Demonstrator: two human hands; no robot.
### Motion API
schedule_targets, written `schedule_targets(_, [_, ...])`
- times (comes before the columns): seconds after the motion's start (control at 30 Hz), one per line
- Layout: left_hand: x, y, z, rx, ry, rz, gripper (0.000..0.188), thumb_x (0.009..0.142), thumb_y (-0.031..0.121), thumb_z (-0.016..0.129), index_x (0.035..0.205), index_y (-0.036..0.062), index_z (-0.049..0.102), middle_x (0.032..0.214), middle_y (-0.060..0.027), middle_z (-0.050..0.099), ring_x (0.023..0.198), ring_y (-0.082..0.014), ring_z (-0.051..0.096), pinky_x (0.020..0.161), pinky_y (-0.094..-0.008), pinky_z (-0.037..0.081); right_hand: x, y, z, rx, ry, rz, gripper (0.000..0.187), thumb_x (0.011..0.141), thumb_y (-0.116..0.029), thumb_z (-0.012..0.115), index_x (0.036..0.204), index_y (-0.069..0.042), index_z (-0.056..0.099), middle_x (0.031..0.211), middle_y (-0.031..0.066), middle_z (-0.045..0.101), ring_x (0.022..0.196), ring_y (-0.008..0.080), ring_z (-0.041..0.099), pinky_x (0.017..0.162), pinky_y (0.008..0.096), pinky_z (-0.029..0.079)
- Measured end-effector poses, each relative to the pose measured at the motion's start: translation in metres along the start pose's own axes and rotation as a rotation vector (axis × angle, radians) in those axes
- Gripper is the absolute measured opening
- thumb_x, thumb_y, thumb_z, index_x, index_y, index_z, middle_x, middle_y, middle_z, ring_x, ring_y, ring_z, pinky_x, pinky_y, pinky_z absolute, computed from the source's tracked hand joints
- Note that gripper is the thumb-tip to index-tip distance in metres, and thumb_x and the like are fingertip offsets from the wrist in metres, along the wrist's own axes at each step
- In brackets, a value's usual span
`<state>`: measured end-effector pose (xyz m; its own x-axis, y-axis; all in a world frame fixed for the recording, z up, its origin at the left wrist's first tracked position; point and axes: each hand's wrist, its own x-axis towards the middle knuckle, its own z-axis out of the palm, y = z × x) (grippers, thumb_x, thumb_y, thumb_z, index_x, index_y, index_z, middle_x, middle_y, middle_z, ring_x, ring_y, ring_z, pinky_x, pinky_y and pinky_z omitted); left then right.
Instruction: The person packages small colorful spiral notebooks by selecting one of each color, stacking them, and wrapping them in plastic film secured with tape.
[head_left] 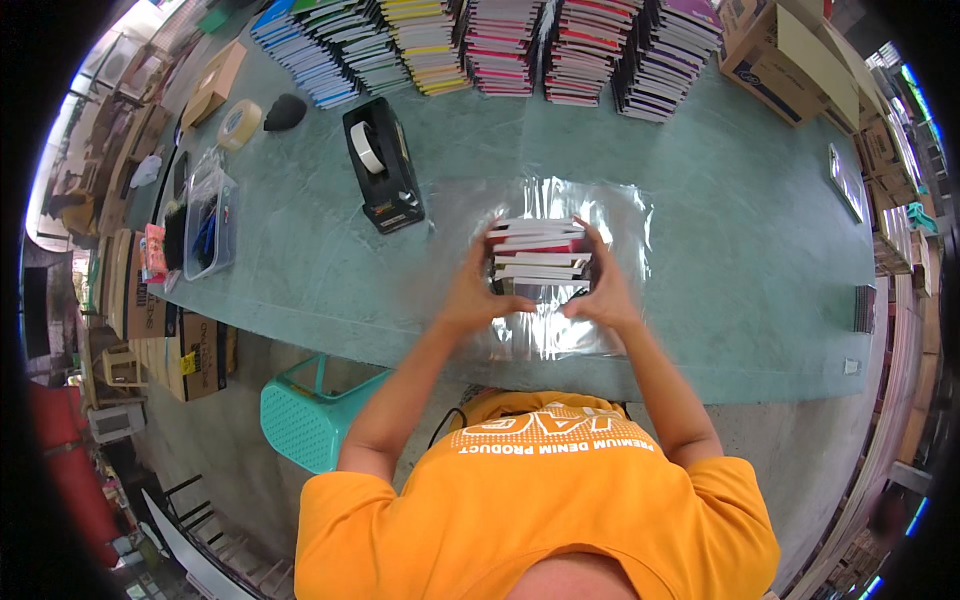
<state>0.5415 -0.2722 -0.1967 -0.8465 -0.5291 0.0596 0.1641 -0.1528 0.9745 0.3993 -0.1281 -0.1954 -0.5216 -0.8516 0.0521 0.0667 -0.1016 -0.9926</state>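
A small stack of thin notebooks with white page edges and one red cover stands between my hands. My left hand is wrapped round its left side, and my right hand grips the right side. Both thumbs bend in along the near side of the stack, their tips apart. Under the notebooks a shiny clear plastic sheet lies spread on the green table. The covers are mostly hidden, as the stack shows mainly its edges.
Beyond my left hand stands a black tape dispenser. Tall stacks of coloured notebooks line the far edge. At left are a tape roll and a clear plastic bin; cardboard boxes stand far right. A turquoise stool is below the table.
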Motion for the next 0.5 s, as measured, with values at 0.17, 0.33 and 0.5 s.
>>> schedule_targets(0.17, [-0.005, -0.005, 0.012, 0.333, 0.032, -0.004, 0.095, 0.049, 0.018, 0.089, 0.126, 0.0045, 0.035, 0.121, -0.0113, 0.044, 0.111, -0.0246, 0.047, 0.095, -0.0362, 0.040, 0.006, 0.003, 0.015, -0.118, 0.094, 0.106, 0.120, 0.040, -0.035, 0.092, 0.135, -0.003, 0.026, 0.124, 0.0137, 0.047, 0.116, 0.0234, 0.046, 0.098, 0.0356, 0.037])
schedule_targets(0.33, [-0.016, -0.017, -0.002, 0.655, 0.030, 0.070, 0.090, 0.051, 0.014, 0.087, 0.124, 0.0037, 0.036, 0.120, -0.0154, 0.044, 0.109, -0.0310, 0.047, 0.093, -0.0368, 0.040, -0.003, 0.003, 0.016, -0.136, 0.038, -0.156, 0.098, 0.045, -0.026, 0.091, 0.123, -0.003, 0.039, 0.114, 0.0096, 0.054, 0.104, 0.0202, 0.053, 0.089, 0.0330, 0.043])
schedule_targets(0.5, [-0.010, -0.039, -0.005, 0.770, -0.046, 0.369, 0.082, 0.056, 0.010, 0.082, 0.124, 0.0031, 0.036, 0.118, -0.0177, 0.045, 0.108, -0.0343, 0.048, 0.090, -0.0383, 0.041, -0.001, 0.002, 0.013, -0.263, 0.004, -0.157, 0.085, 0.048, -0.022, 0.091, 0.116, -0.003, 0.045, 0.105, 0.0081, 0.058, 0.098, 0.0179, 0.057, 0.085, 0.0317, 0.046])
